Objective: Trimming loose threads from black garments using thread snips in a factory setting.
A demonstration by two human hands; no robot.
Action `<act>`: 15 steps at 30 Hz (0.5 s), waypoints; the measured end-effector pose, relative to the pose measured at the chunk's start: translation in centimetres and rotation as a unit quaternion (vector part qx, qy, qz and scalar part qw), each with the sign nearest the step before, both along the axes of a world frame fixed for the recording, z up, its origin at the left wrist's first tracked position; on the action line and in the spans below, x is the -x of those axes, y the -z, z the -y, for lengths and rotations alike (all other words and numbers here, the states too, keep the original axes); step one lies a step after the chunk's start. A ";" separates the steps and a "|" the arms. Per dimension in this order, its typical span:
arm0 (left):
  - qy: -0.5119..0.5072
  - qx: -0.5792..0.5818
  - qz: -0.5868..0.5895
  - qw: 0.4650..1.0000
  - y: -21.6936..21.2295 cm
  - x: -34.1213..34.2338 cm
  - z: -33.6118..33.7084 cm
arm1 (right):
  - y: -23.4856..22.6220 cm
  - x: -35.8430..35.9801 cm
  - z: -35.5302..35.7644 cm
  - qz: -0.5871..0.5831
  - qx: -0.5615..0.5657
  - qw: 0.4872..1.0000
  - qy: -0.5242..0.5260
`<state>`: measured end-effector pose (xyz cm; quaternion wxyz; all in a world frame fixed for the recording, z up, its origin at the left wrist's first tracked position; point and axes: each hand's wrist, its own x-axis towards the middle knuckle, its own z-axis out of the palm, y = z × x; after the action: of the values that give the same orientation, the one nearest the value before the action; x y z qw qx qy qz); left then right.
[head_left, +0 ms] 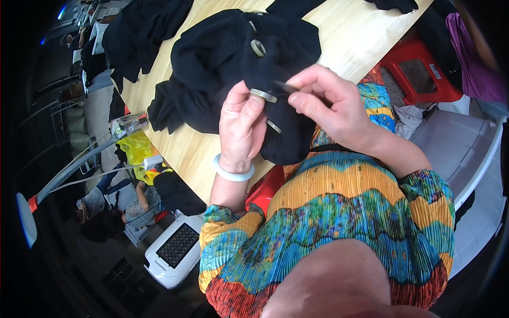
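A black knit garment [212,63] with several large pale buttons lies bunched on the wooden table, and part of it hangs over the near edge. My left hand [241,124], with a pale bangle at its wrist, grips the garment's edge. Its thumb lies against a round button [263,95] seen nearly edge-on. Close by on the right, my right hand [328,100] is closed in a pinch beside that button. Something small, dark and blurred shows at its fingertips; its kind cannot be made out. Another button [258,47] sits farther up the garment, and one [273,126] lower down.
The light wooden table [185,159] carries more black cloth [143,37] at its far left. A lamp arm [79,159] and a yellow plastic bag [137,151] are at the left. On the right are a red stool [419,74] and a grey bin [450,143]. Other people sit at lower left.
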<state>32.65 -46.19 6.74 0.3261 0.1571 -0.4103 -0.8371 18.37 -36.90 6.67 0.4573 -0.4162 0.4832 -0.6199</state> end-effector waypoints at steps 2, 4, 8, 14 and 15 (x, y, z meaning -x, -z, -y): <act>-0.018 -0.070 0.021 0.997 -0.3 0.2 -0.1 | 0.0 0.2 0.3 0.036 0.019 0.998 0.048; 0.013 -0.012 0.030 0.999 0.5 -0.3 0.4 | 0.0 0.6 0.6 0.023 0.026 0.998 0.053; -0.016 -0.101 0.020 0.995 -0.3 0.2 0.3 | 0.8 0.2 0.5 0.028 0.057 0.996 0.067; -0.050 -0.129 0.020 0.990 -0.3 0.3 0.5 | 1.1 -0.5 -0.4 0.023 0.043 0.999 0.024; -0.064 -0.132 0.024 0.989 -0.2 0.3 0.5 | 1.0 -0.6 -0.3 0.023 0.043 0.999 0.024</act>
<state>32.34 -46.68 6.96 0.3457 0.2449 -0.2927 -0.8572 18.95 -36.59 5.66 0.4351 -0.4095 0.4550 -0.6603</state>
